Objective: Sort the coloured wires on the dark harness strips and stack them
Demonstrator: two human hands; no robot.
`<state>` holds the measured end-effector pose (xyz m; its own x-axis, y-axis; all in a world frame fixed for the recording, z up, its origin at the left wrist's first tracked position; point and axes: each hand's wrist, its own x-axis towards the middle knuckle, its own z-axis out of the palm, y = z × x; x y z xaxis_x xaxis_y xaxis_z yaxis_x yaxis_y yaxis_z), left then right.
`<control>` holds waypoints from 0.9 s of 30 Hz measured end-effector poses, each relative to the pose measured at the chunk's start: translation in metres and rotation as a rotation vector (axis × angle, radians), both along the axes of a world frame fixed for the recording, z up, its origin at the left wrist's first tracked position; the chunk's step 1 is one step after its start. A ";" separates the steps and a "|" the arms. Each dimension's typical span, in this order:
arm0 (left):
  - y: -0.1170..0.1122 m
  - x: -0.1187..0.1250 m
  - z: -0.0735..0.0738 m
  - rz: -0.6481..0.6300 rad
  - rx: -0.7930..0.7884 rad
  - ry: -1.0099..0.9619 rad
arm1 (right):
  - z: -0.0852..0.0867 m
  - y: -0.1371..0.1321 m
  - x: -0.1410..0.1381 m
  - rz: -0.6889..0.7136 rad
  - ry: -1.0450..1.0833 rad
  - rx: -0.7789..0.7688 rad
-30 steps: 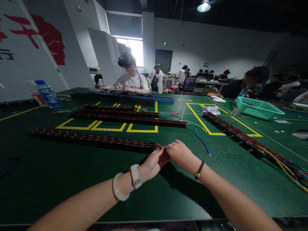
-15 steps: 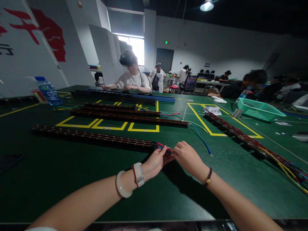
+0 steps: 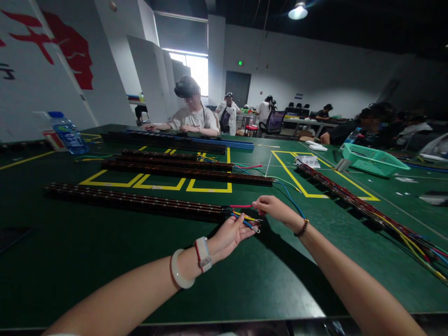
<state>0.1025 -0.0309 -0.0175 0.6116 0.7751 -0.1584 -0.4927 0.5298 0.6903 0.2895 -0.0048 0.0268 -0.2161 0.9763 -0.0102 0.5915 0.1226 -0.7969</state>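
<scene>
A long dark strip (image 3: 140,199) with rows of small pale marks lies across the table, and coloured wires come out of its right end. My left hand (image 3: 227,238) is palm up under that end, its thumb pressed on a blue wire (image 3: 247,224) tipped with a metal ring terminal. A yellow wire (image 3: 249,217) lies over the same fingers. To the upper right, my right hand (image 3: 275,208) pinches the end of a red wire (image 3: 240,206), drawn straight out from the strip. The red wire's tip is hidden in the fingers.
Further strips (image 3: 189,172) with wires lie behind on yellow taped outlines. At the right is a wired bundle (image 3: 336,196) and a green basket (image 3: 374,161). A water bottle (image 3: 68,133) stands at the left. Across the table sits a person (image 3: 192,112).
My right hand has moved up and to the right, pulling the red wire apart from the others. The blue and yellow wires now show on my left hand, whose fingers have spread a little.
</scene>
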 end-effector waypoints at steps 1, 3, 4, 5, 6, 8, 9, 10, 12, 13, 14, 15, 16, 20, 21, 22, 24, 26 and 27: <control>0.000 0.000 -0.001 -0.007 -0.003 0.001 | -0.002 0.008 0.000 -0.017 0.085 -0.021; 0.001 -0.001 -0.001 -0.009 -0.020 0.001 | -0.008 0.024 -0.002 -0.068 0.208 -0.048; 0.000 -0.001 0.000 -0.006 -0.029 0.001 | -0.010 0.032 -0.005 -0.101 0.236 -0.058; -0.001 -0.001 0.001 0.000 -0.035 0.003 | -0.013 0.040 -0.009 -0.132 0.244 -0.068; -0.002 -0.001 0.003 0.008 -0.039 0.005 | -0.016 0.048 -0.014 -0.155 0.235 -0.077; -0.004 -0.001 0.006 0.018 -0.046 0.011 | -0.022 0.064 -0.025 -0.173 0.193 -0.087; -0.004 -0.001 0.008 0.017 -0.053 0.014 | -0.024 0.070 -0.030 -0.172 0.170 -0.089; -0.005 -0.001 0.010 0.013 -0.060 0.016 | -0.026 0.075 -0.035 -0.165 0.149 -0.092; -0.005 -0.001 0.012 0.003 -0.073 0.018 | -0.027 0.082 -0.039 -0.147 0.112 -0.102; -0.005 -0.001 0.012 0.001 -0.076 0.018 | -0.027 0.083 -0.038 -0.138 0.090 -0.110; -0.004 -0.002 0.012 0.000 -0.077 0.020 | -0.025 0.082 -0.036 -0.129 0.067 -0.120; -0.004 -0.002 0.012 -0.001 -0.078 0.021 | -0.023 0.080 -0.032 -0.120 0.048 -0.130; -0.004 -0.002 0.011 -0.002 -0.079 0.021 | -0.020 0.077 -0.026 -0.111 0.023 -0.142; -0.002 -0.001 0.006 -0.013 -0.083 0.000 | -0.003 0.051 0.000 -0.078 -0.188 -0.100; -0.001 -0.001 0.005 -0.014 -0.084 -0.005 | 0.001 0.042 0.005 -0.075 -0.258 -0.063; 0.000 -0.001 0.004 -0.016 -0.086 -0.008 | 0.005 0.031 0.008 -0.073 -0.321 -0.024; 0.000 -0.001 0.002 -0.015 -0.087 -0.004 | 0.011 0.008 0.009 -0.048 -0.412 0.027; 0.001 -0.001 0.002 -0.016 -0.080 0.002 | 0.014 -0.016 0.004 0.010 -0.482 0.041; 0.001 -0.001 0.002 -0.014 -0.076 0.004 | 0.014 -0.026 0.000 0.046 -0.509 0.041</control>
<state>0.1019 -0.0297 -0.0151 0.6213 0.7523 -0.2190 -0.4825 0.5876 0.6496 0.2897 -0.0310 0.0404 -0.2364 0.9677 -0.0871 0.8967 0.1827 -0.4032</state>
